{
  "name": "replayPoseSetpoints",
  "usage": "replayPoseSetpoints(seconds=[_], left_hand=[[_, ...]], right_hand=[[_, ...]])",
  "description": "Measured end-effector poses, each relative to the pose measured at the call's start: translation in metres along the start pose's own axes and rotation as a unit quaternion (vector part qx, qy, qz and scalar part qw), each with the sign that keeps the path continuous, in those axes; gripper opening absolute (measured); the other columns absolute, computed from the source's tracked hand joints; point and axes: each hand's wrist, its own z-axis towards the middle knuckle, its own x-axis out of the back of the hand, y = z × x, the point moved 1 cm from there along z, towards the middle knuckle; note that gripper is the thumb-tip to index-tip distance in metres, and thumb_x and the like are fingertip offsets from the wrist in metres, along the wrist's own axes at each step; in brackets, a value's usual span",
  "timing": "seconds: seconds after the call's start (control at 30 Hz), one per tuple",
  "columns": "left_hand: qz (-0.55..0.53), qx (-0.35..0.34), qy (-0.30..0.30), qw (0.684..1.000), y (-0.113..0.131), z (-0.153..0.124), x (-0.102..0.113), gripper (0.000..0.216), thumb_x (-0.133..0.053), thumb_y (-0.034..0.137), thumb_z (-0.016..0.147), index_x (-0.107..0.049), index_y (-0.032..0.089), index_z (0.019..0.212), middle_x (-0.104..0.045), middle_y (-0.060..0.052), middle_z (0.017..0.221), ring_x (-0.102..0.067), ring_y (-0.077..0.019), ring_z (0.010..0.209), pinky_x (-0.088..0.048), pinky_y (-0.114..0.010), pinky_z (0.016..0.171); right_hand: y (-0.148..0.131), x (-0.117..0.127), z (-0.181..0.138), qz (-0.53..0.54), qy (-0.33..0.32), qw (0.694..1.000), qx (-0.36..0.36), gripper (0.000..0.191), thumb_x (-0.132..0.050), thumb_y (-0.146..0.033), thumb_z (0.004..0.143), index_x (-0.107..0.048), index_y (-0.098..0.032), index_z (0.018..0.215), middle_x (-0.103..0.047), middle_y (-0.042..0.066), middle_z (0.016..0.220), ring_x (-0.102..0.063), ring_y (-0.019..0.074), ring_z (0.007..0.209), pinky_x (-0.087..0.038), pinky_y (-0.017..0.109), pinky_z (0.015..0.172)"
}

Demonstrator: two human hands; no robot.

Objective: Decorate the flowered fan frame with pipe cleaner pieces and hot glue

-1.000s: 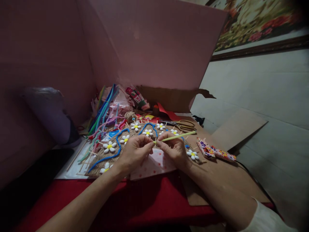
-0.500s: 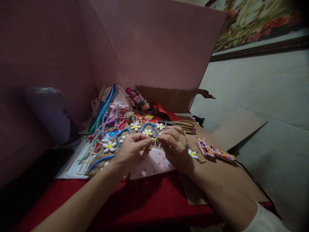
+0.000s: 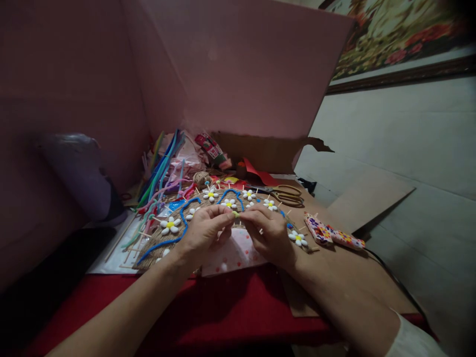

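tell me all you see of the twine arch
The arch looks wound in brown twine, its curved side away from the person. It bears white flowers with yellow centres and wavy blue cord; thin sticks jut from its rim. It lies nearer than the scissors. The left hand and right hand partly hide it; contact is unclear.

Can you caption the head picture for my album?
Busy left hand and right hand pinch a small yellow-green piece near white flowers.

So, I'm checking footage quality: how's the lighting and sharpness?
Head view: dim, with a paler tiled wall; head view: near black at lower left, shadow across the red cloth; head view: green pipe cleaner between left hand and right hand small, soft.
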Motion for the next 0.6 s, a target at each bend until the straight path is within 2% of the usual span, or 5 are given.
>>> replayPoseSetpoints(seconds=[0.13,0.23,0.37,0.47,0.6], left_hand=[[0.098,-0.053,0.086,0.99,-0.002,0.0,-0.002,0.019,-0.062,0.031,0.072,-0.053,0.015,0.067,-0.044,0.007,0.047,-0.034,-0.0042,0.036,-0.024,-0.017,0.035],[0.245,-0.115,0.127,0.954,0.001,0.0,0.0,0.014,-0.06,0.026,0.072,-0.056,0.014,0.067,-0.049,0.004,0.052,-0.041,-0.0066,0.045,-0.031,-0.018,0.043],[0.376,-0.135,0.031,0.916,0.008,-0.001,0.003,0.008,-0.058,0.019,0.071,-0.06,0.014,0.065,-0.055,0.001,0.059,-0.046,-0.009,0.056,-0.034,-0.019,0.05],[0.322,-0.065,-0.048,0.943,0.01,-0.003,0.005,0.011,-0.061,0.024,0.07,-0.06,0.013,0.067,-0.048,0.004,0.052,-0.038,-0.0062,0.046,-0.028,-0.018,0.042],[0.167,0.007,-0.066,0.984,0.007,-0.002,0.006,0.018,-0.064,0.031,0.07,-0.057,0.014,0.07,-0.045,0.007,0.045,-0.033,-0.0043,0.036,-0.022,-0.017,0.035]], right_hand=[[-0.006,-0.003,-0.002,-0.027,-0.054,0.998,0.007,0.014,-0.047,-0.011,0.086,-0.057,-0.018,0.092,-0.059,0.006,0.08,-0.055,0.0165,0.074,-0.045,0.029,0.066],[-0.01,-0.005,-0.002,-0.057,-0.095,0.993,0.031,0.012,-0.045,-0.014,0.086,-0.056,-0.016,0.087,-0.056,0.005,0.074,-0.052,0.0155,0.067,-0.042,0.027,0.06],[-0.008,-0.003,-0.001,0.011,-0.097,0.995,0.034,0.013,-0.044,-0.012,0.085,-0.056,-0.016,0.084,-0.055,0.005,0.074,-0.052,0.0151,0.067,-0.041,0.027,0.06],[-0.003,-0.002,0.001,0.123,-0.043,0.989,-0.067,0.008,-0.05,-0.013,0.082,-0.056,-0.018,0.079,-0.055,0.002,0.071,-0.051,0.0137,0.065,-0.042,0.026,0.059],[0.004,-0.006,0.001,0.232,0.011,0.952,-0.199,0.008,-0.062,-0.021,0.077,-0.059,-0.018,0.07,-0.055,-0.001,0.063,-0.049,0.0115,0.057,-0.04,0.023,0.052]])
